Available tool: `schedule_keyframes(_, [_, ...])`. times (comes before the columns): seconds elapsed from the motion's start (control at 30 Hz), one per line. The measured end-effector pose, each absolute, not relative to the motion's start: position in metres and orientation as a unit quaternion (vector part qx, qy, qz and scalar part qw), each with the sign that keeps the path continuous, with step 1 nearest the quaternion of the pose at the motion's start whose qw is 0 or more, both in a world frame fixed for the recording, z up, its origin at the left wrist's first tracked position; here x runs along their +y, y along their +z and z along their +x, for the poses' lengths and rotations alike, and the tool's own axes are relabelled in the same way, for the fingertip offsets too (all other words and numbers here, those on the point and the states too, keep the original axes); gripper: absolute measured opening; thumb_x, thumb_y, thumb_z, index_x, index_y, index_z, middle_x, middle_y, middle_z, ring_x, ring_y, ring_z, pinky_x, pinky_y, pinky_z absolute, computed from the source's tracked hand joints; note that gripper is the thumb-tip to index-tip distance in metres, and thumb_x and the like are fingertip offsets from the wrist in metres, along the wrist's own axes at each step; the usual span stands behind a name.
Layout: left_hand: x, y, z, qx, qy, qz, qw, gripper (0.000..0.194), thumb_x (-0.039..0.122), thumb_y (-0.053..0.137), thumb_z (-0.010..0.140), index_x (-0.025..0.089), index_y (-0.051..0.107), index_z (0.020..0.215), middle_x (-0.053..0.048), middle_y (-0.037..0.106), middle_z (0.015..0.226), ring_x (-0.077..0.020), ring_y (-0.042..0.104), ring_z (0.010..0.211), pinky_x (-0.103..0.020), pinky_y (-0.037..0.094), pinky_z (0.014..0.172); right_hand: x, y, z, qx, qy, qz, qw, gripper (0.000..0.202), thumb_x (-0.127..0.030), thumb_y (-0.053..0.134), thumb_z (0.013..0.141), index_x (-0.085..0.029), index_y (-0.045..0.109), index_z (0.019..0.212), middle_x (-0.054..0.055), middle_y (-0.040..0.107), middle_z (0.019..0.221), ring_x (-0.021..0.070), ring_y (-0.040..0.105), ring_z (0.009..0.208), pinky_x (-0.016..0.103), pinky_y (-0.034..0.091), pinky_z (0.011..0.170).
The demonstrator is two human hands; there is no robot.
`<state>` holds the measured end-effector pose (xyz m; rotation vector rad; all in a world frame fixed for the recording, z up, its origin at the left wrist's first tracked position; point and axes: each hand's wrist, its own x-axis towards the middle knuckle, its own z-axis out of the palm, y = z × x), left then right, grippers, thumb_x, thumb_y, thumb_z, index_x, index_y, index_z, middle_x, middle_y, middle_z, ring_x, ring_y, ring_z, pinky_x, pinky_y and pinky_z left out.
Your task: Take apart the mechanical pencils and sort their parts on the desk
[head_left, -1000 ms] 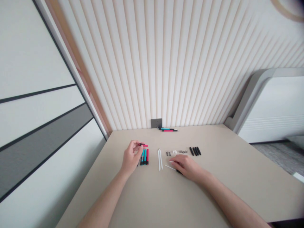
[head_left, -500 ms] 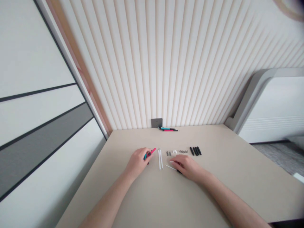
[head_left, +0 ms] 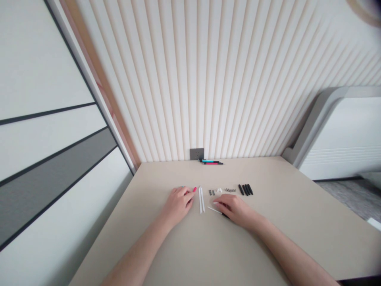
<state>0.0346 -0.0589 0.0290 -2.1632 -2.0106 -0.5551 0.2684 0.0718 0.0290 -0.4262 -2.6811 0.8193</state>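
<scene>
Less pink barrel (head_left: 195, 189) showing past left hand (head_left: 177, 203), right hand (head_left: 235, 208) unmoved, grip of both unclear

Ribbed off-white wall (head_left: 190, 79) across upper centre, dark socket (head_left: 197, 154) below mid-frame, white cupboard (head_left: 44, 55) with black lines and grey band at left, beige table (head_left: 297, 202) below, grey-framed white panel (head_left: 351, 135) and grey floor (head_left: 342, 194) at right, soft light.

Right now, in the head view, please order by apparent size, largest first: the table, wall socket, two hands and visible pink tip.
Table
Left hand and right hand: too alike to rank
Wall socket
Pink tip
</scene>
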Motion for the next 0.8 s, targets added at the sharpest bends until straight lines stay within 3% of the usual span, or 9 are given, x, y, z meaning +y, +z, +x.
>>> schedule_keyframes(0.23, [-0.061, 0.038, 0.042, -0.67, -0.134, -0.726, 0.074, 0.02, 0.025, 0.061, 0.087, 0.023, 0.064, 0.107, -0.007, 0.064, 0.099, -0.024, 0.055, 0.098, -0.039, 0.038, 0.084, 0.072, 0.029, 0.268, -0.932, 0.293, -0.149, 0.154, 0.031, -0.037, 0.042, 0.097, -0.021, 0.068, 0.104, 0.007, 0.071, 0.096, 0.0203, 0.064, 0.086, 0.031, 0.048, 0.08])
schedule_keyframes(0.53, [-0.062, 0.039, 0.04, -0.667, -0.111, -0.733, 0.066, 0.031, 0.035, 0.066, 0.085, 0.023, 0.063, 0.113, -0.007, 0.065, 0.104, -0.0252, 0.053, 0.103, -0.039, 0.036, 0.084, 0.077, 0.028, 0.272, -0.951, 0.228, -0.152, 0.145, 0.025, -0.026, 0.045, 0.095, -0.021, 0.068, 0.103, 0.007, 0.068, 0.093, 0.0194, 0.062, 0.085, 0.03, 0.047, 0.079])
schedule_keyframes(0.8, [-0.062, 0.039, 0.037, -0.663, -0.107, -0.739, 0.057, 0.028, 0.04, 0.066, 0.085, 0.023, 0.066, 0.108, -0.007, 0.066, 0.1, -0.0255, 0.053, 0.101, -0.039, 0.036, 0.085, 0.081, 0.029, 0.279, -0.95, 0.225, -0.169, 0.137, 0.023, -0.024, 0.05, 0.092, -0.023, 0.069, 0.105, 0.008, 0.064, 0.098, 0.0199, 0.061, 0.09, 0.03, 0.048, 0.081])
